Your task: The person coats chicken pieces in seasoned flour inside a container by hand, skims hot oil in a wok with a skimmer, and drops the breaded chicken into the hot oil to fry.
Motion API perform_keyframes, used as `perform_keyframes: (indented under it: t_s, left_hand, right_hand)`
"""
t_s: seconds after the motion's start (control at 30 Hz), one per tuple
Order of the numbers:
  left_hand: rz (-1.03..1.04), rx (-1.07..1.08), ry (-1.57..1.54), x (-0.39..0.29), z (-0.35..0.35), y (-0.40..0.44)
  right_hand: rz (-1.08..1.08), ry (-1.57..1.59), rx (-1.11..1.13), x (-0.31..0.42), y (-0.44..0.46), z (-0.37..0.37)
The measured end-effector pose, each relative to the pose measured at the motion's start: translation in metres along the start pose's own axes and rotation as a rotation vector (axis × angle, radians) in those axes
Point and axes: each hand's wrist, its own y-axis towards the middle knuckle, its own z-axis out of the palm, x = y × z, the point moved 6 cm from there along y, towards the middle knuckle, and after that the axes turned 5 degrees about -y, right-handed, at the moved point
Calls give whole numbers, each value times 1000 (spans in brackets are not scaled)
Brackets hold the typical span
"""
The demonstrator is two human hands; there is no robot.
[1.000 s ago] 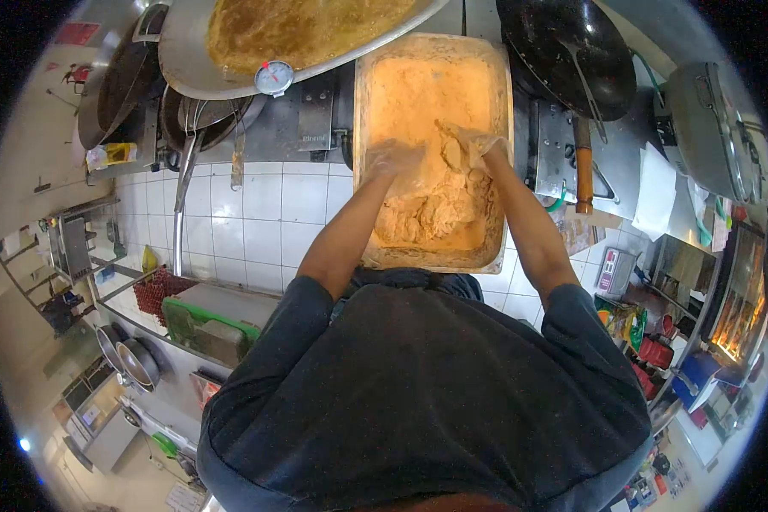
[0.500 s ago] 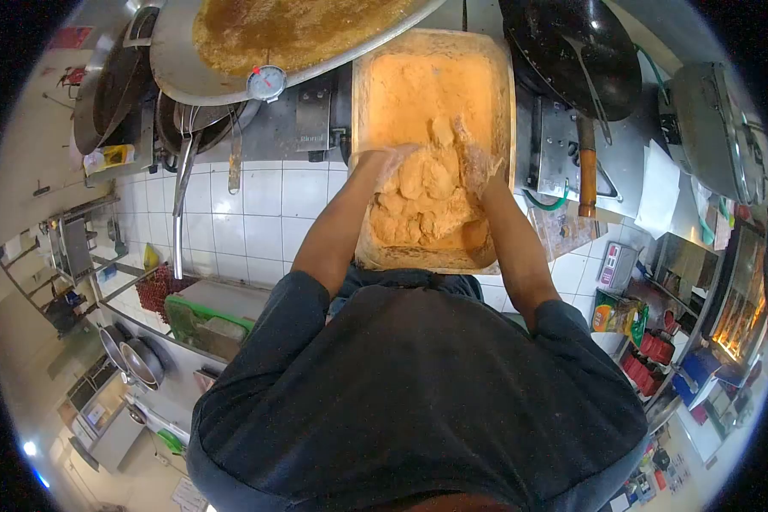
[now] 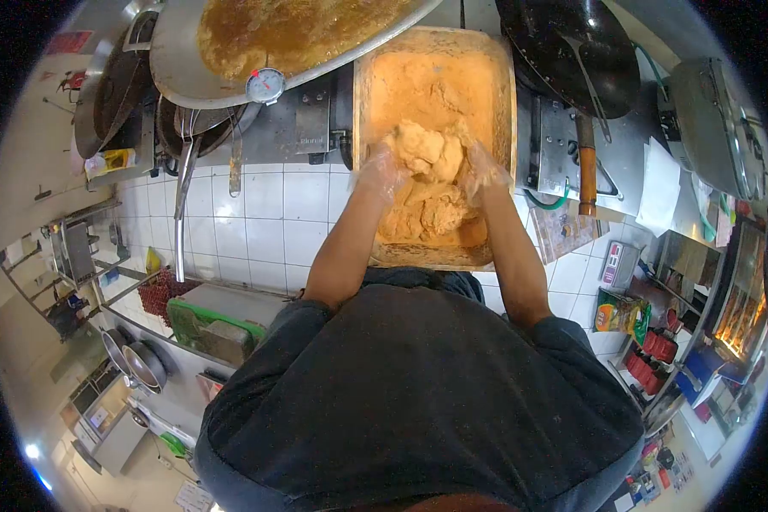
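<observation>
A rectangular tub point(image 3: 508, 102) in front of me holds orange-tinted flour point(image 3: 392, 81) and lumpy flour-coated chicken pieces point(image 3: 422, 154). My left hand point(image 3: 381, 173), in a clear plastic glove, cups the heap from its left side. On the opposite side my right hand point(image 3: 485, 173), gloved the same way, presses in on the pieces. Between the two hands a clump is gathered up; the fingertips are partly buried under it. More coated pieces point(image 3: 431, 215) lie in the flour at the tub's near end.
A wide pan of bubbling oil point(image 3: 303, 34) with a dial thermometer point(image 3: 265, 85) stands at upper left. A dark wok point(image 3: 572, 51) and a wooden handle point(image 3: 587, 175) are to the right. A long-handled strainer point(image 3: 183, 192) hangs over the left edge.
Both hands have come up out of the flour, bringing a clump of pieces up between them. Previously the fingers were sunk lower at the tub's sides.
</observation>
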Motion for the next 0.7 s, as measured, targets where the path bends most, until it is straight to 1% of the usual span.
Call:
perform_keyframes:
  t_s: [0.03, 0.1, 0.17, 0.23, 0.27, 0.33, 0.4, 0.43, 0.5, 0.53, 0.6, 0.63, 0.67, 0.7]
  left_hand:
    - [61, -14, 496, -12, 12, -24]
    - [-34, -67, 686, -7, 13, -33]
    - [-317, -130, 71, 22, 9, -8]
    - [-332, -160, 155, 39, -11, 26]
    - [-333, -170, 199, 42, -14, 39]
    - [-391, -415, 370, 15, 3, 18]
    - [-357, -464, 455, 0, 4, 12]
    - [-348, -435, 474, -2, -4, 14]
    - [-238, -255, 406, 13, -35, 34]
    - [-160, -144, 343, 21, -54, 45]
    - [58, 103, 157, 35, -76, 60]
    - [144, 213, 58, 41, -83, 61]
    - [170, 118, 136, 30, -69, 48]
    - [201, 83, 168, 21, -54, 38]
  right_hand:
    - [-12, -58, 10, -1, 2, -2]
    - [-77, -301, 62, -4, 15, -18]
    - [-173, -606, 119, -6, 43, -52]
    - [-262, -906, 170, -16, 69, -89]
    - [-312, -1060, 195, -13, 74, -94]
    - [-339, -1329, 134, -2, 60, -84]
    - [-360, -1595, 74, 17, 32, -52]
    - [-369, -1727, 42, 27, 18, -34]
    - [-298, -1981, 2, 42, 4, -10]
    - [-220, -2105, -3, 48, 1, 0]
    - [-307, -2200, -119, 42, 12, -17]
    - [-478, -2161, -232, 24, 34, -59]
    - [-515, -2091, -311, 24, 40, -68]
    - [-555, -2017, -385, 24, 45, -76]
